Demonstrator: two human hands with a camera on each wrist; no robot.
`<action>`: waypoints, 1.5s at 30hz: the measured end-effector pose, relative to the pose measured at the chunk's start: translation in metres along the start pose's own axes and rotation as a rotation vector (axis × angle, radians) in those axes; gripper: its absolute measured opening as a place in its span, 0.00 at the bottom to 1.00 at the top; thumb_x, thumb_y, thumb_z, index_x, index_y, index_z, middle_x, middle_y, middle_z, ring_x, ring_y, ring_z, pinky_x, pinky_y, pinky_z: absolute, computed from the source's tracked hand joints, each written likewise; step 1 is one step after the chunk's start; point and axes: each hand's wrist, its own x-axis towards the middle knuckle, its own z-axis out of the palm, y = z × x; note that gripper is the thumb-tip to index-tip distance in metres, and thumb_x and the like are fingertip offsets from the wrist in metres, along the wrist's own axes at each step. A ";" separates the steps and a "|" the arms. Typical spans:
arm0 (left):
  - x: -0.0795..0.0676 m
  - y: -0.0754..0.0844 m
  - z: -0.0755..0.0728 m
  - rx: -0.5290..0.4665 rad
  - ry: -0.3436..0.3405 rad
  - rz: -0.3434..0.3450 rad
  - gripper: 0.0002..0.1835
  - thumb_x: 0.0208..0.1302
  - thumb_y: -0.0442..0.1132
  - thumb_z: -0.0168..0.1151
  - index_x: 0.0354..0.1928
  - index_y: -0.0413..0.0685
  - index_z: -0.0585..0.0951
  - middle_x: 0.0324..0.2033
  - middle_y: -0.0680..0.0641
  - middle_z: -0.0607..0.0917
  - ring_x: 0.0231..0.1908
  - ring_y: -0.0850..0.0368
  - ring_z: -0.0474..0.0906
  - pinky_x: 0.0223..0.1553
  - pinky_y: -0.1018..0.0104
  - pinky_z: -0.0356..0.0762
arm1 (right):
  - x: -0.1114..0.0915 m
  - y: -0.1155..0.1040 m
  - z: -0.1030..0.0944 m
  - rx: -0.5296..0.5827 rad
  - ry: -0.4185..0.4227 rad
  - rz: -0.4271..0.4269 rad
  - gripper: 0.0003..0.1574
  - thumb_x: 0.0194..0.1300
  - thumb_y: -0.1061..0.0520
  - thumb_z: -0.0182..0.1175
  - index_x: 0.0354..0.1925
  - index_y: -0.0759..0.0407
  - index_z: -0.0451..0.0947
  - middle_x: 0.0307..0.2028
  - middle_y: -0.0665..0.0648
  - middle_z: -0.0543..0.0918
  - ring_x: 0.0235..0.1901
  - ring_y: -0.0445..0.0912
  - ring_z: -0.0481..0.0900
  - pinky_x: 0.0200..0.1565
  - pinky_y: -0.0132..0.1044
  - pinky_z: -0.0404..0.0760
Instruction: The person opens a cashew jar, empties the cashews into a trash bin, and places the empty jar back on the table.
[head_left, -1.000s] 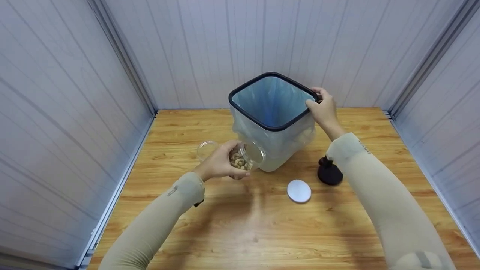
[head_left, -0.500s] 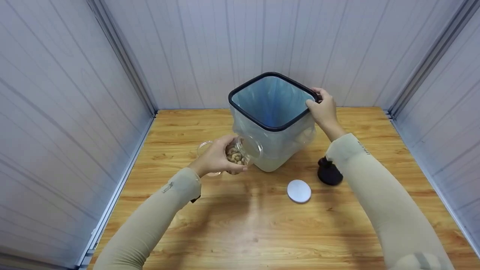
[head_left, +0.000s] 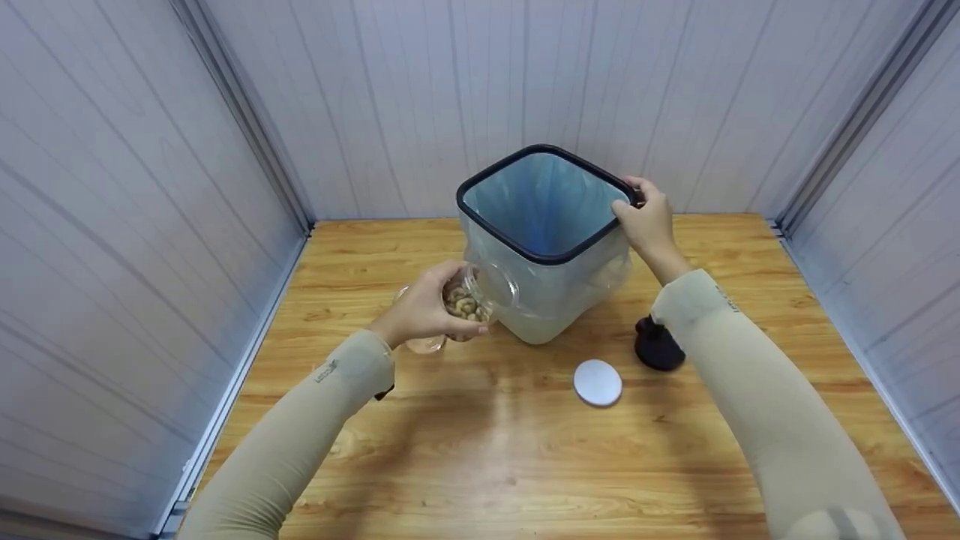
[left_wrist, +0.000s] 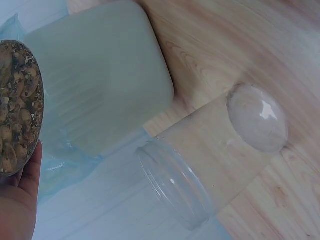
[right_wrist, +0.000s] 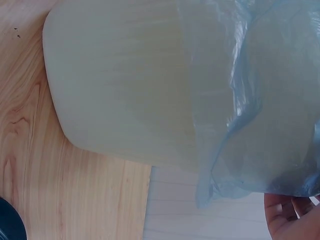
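My left hand (head_left: 424,309) grips a clear jar (head_left: 495,285) of cashew nuts (head_left: 463,300), tipped so that its mouth points right, toward the bin's side. Seen from the left wrist, the nuts (left_wrist: 17,107) show through the jar's bottom. At the right corner of a pale trash bin (head_left: 536,330), my right hand (head_left: 649,229) pinches the black rim (head_left: 546,259), thumb on the inner side. A thin bluish bag (head_left: 551,195) lines the bin and hangs over its outside. From the right wrist, only part of my fingers (right_wrist: 280,212) shows, beside the bag (right_wrist: 240,100).
A second clear jar (left_wrist: 215,155), lidless and see-through, stands on the wooden table (head_left: 525,465) behind my left hand. In front of the bin lies a round white lid (head_left: 598,382). A black round-based object (head_left: 660,346) stands near my right forearm. Panelled walls (head_left: 375,112) enclose the table.
My left hand has shifted left and slightly away from me, carrying the tilted jar with the nuts inside. My right hand has stayed on the bin's rim.
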 end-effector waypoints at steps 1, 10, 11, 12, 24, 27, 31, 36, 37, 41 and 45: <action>0.000 0.000 -0.001 0.007 0.002 0.002 0.46 0.47 0.43 0.91 0.69 0.43 0.78 0.54 0.42 0.87 0.50 0.51 0.85 0.50 0.58 0.89 | 0.000 0.000 0.000 -0.001 0.003 -0.002 0.38 0.65 0.60 0.55 0.73 0.66 0.76 0.61 0.67 0.83 0.51 0.46 0.74 0.50 0.29 0.72; -0.002 0.001 -0.011 0.061 0.024 0.006 0.47 0.47 0.46 0.91 0.70 0.44 0.78 0.56 0.43 0.86 0.52 0.51 0.84 0.53 0.58 0.88 | -0.002 -0.001 0.004 0.002 0.009 -0.010 0.37 0.66 0.60 0.54 0.72 0.66 0.76 0.63 0.67 0.83 0.53 0.48 0.76 0.51 0.30 0.73; -0.002 0.001 -0.012 0.063 0.025 0.007 0.47 0.46 0.46 0.91 0.70 0.45 0.78 0.56 0.43 0.86 0.52 0.51 0.84 0.53 0.58 0.88 | -0.002 -0.002 0.004 0.004 0.006 -0.011 0.37 0.66 0.60 0.54 0.72 0.66 0.76 0.63 0.67 0.83 0.53 0.48 0.76 0.51 0.30 0.73; -0.002 0.002 -0.014 0.063 0.026 0.009 0.47 0.46 0.46 0.91 0.69 0.44 0.79 0.56 0.42 0.86 0.52 0.51 0.84 0.53 0.58 0.88 | -0.002 -0.002 0.005 0.005 0.003 -0.011 0.37 0.66 0.60 0.54 0.72 0.66 0.76 0.63 0.67 0.83 0.53 0.48 0.76 0.52 0.30 0.73; 0.002 0.009 -0.026 0.050 0.050 0.034 0.43 0.46 0.42 0.91 0.65 0.41 0.80 0.52 0.42 0.86 0.48 0.52 0.84 0.50 0.61 0.87 | 0.002 0.000 0.007 0.002 0.003 -0.011 0.37 0.66 0.60 0.54 0.73 0.64 0.76 0.64 0.67 0.83 0.55 0.50 0.76 0.54 0.32 0.73; 0.003 0.011 -0.029 0.058 0.047 0.034 0.44 0.46 0.43 0.91 0.66 0.39 0.79 0.53 0.39 0.86 0.48 0.52 0.84 0.49 0.59 0.87 | 0.002 0.000 0.006 0.015 0.002 -0.015 0.37 0.67 0.60 0.54 0.74 0.63 0.75 0.64 0.66 0.84 0.56 0.50 0.76 0.57 0.33 0.73; 0.005 0.013 -0.033 0.074 0.051 0.039 0.47 0.46 0.44 0.91 0.68 0.39 0.78 0.54 0.36 0.86 0.48 0.52 0.85 0.50 0.60 0.87 | 0.000 0.000 0.006 0.032 0.012 -0.026 0.37 0.66 0.61 0.55 0.73 0.63 0.77 0.60 0.66 0.85 0.52 0.47 0.76 0.55 0.31 0.73; 0.007 0.017 -0.039 0.089 0.065 0.039 0.48 0.46 0.43 0.92 0.70 0.40 0.78 0.54 0.41 0.87 0.49 0.52 0.85 0.52 0.60 0.86 | -0.001 -0.002 0.007 0.057 0.025 -0.030 0.37 0.64 0.62 0.54 0.71 0.64 0.78 0.55 0.67 0.85 0.47 0.43 0.74 0.49 0.28 0.72; 0.008 0.018 -0.040 0.093 0.068 0.036 0.48 0.46 0.44 0.92 0.70 0.40 0.78 0.54 0.42 0.87 0.49 0.52 0.85 0.52 0.60 0.86 | -0.001 -0.002 0.007 0.058 0.024 -0.032 0.37 0.64 0.62 0.54 0.71 0.65 0.78 0.56 0.67 0.85 0.47 0.43 0.74 0.49 0.28 0.72; 0.010 0.022 -0.046 0.100 0.074 0.027 0.47 0.45 0.44 0.92 0.68 0.41 0.79 0.51 0.43 0.86 0.47 0.52 0.84 0.49 0.62 0.86 | -0.002 -0.003 0.007 0.046 0.021 -0.043 0.36 0.66 0.62 0.55 0.72 0.65 0.78 0.59 0.68 0.84 0.49 0.44 0.74 0.50 0.28 0.72; 0.013 0.025 -0.051 0.111 0.076 0.035 0.47 0.45 0.44 0.92 0.68 0.41 0.79 0.52 0.42 0.86 0.47 0.52 0.85 0.49 0.62 0.86 | -0.002 -0.002 0.007 0.047 0.017 -0.038 0.36 0.67 0.62 0.55 0.73 0.66 0.77 0.61 0.69 0.84 0.51 0.46 0.75 0.52 0.29 0.72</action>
